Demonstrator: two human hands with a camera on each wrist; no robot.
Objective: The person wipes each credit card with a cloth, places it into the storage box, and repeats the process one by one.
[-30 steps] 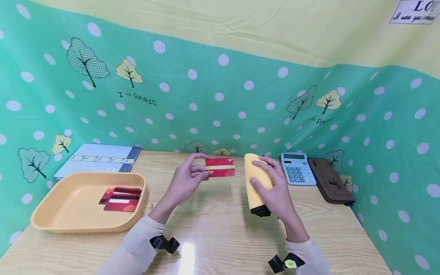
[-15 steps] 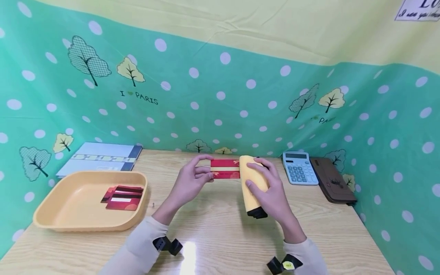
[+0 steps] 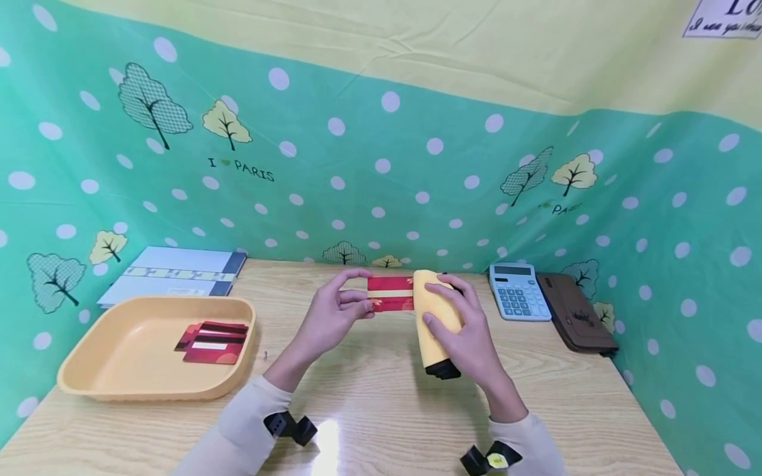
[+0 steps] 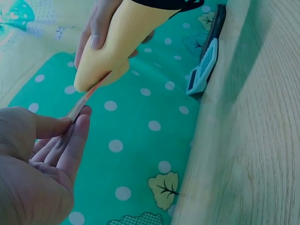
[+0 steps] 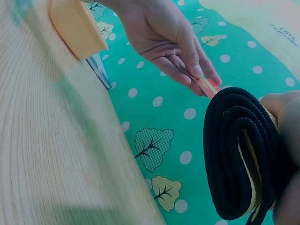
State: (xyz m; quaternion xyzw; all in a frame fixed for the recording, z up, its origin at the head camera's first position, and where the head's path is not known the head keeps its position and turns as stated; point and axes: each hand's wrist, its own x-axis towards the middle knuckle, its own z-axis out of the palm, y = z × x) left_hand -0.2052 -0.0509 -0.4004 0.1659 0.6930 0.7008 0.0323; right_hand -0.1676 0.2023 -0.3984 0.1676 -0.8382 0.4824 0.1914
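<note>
My left hand (image 3: 329, 317) pinches a red card (image 3: 389, 294) with a pale stripe by its left end, thumb below and index finger above. The card is held up above the table. My right hand (image 3: 473, 340) grips a thick folded yellow cloth (image 3: 430, 350) with a black edge, fingers and thumb spread over its front. The card's right end meets the cloth's left side. In the left wrist view the cloth (image 4: 105, 61) lies on both sides of the card's tip, which it hides. Stacked black-edged layers of the cloth (image 5: 234, 122) show in the right wrist view.
On the left of the wooden table (image 3: 369, 396) sits a tan tray (image 3: 113, 357) with several red cards (image 3: 215, 345) inside. Behind it lies a blue-grey folder (image 3: 169, 264). A light blue calculator (image 3: 516, 297) and a brown wallet-like case (image 3: 574, 317) lie at the back right, before a green dotted curtain (image 3: 381, 185).
The card has moved right and the cloth left, closing the gap between them, so the card's right end now meets the cloth. Over the last half second little has shifted.
</note>
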